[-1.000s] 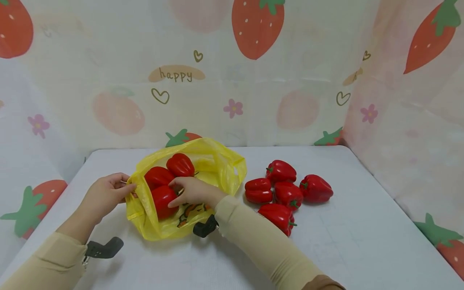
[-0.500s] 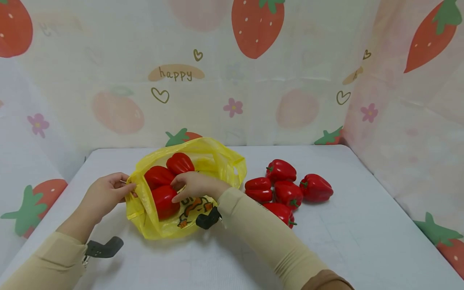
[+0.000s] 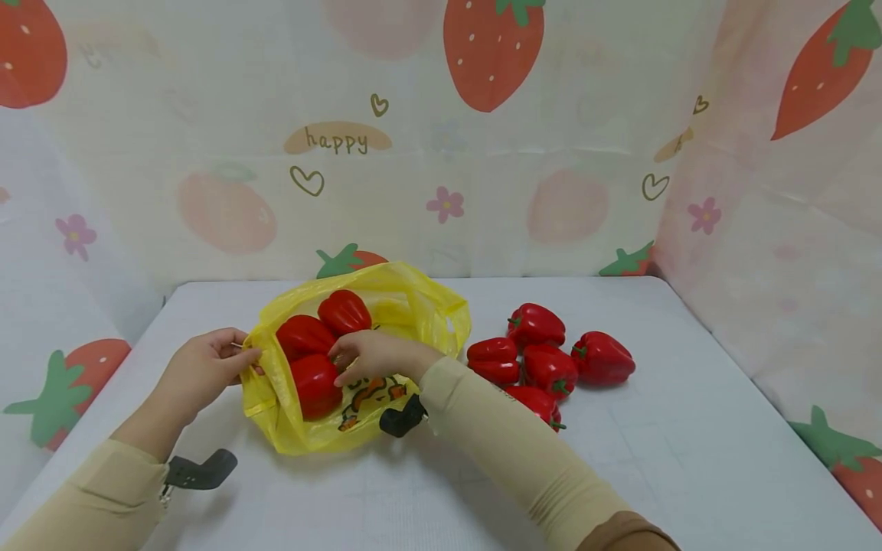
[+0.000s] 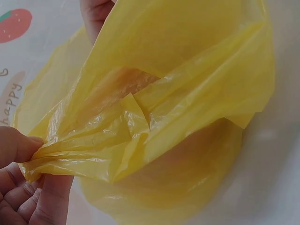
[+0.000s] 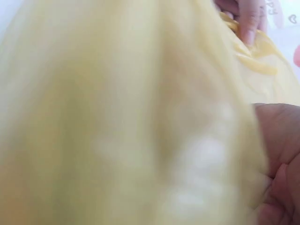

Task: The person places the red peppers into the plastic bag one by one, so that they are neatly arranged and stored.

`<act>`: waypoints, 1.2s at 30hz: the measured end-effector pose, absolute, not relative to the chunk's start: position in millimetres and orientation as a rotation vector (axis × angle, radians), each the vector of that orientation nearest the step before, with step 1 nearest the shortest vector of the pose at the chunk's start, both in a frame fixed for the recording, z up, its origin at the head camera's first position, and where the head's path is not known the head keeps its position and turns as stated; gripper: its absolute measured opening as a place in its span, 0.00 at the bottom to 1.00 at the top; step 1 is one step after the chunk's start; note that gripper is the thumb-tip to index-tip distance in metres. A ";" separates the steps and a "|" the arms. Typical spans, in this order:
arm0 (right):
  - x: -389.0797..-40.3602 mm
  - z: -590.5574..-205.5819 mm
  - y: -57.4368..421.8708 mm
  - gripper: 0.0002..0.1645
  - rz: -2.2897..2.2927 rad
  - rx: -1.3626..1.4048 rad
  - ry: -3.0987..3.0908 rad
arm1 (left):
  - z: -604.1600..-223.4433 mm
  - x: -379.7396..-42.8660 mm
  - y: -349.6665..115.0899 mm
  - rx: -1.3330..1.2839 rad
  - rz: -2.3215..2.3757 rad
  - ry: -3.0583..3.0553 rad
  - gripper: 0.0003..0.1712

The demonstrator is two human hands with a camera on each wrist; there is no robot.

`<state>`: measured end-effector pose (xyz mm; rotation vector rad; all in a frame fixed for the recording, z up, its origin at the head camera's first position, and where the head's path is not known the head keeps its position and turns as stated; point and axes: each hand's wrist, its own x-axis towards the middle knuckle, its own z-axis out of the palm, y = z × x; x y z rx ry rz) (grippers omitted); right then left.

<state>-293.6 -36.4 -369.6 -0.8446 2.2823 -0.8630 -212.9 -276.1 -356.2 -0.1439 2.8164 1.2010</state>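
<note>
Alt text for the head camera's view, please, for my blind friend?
The fingers of a person's left hand pinch the edge of a yellow plastic bag while the right hand reaches inside, beside three glossy red bell peppers. Five more peppers lie on the white table, rightward.

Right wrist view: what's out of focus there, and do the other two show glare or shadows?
Right wrist: the yellow bag is heavily blurred up close; left wrist: its creases look clearer, with small glints; head: small highlights on the red peppers, soft shadows on the white table.
</note>
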 end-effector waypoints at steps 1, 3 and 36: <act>-294.4 -369.2 -34.8 0.24 -0.864 -0.856 2.279 | -356.2 -212.8 -276.0 -0.144 1.203 2.817 0.25; -296.2 -367.7 -31.2 0.24 -0.873 -0.879 2.271 | -356.3 -212.6 -275.8 -0.144 1.203 2.820 0.25; -299.2 -314.9 87.2 0.25 -1.059 -0.850 2.339 | -354.2 -216.1 -268.5 -0.135 1.205 2.820 0.24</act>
